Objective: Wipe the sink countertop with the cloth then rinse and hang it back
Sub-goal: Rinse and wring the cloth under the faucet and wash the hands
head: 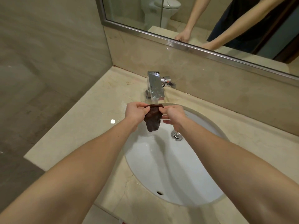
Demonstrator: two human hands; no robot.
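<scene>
Head cam: I'm watching the cloth [152, 118] hanging just under the faucet [155, 85] spout, over the sink [178, 167].
Both hands are pinching its top edge w/ thumb + forefinger: L hand [135, 113] on the left corner, R hand [174, 115] on the right, R's other fingers spreading loose. Long axis is hanging straight down btwn them, both equally near. I'm not making out whether water's running; hang spot's out of frame.

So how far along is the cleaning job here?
The countertop glistens wet, so wiping looks done. Rinsing is in hand: left hand and right hand pinch the dark cloth under the faucet, over the sink. Hanging it back remains.
</scene>
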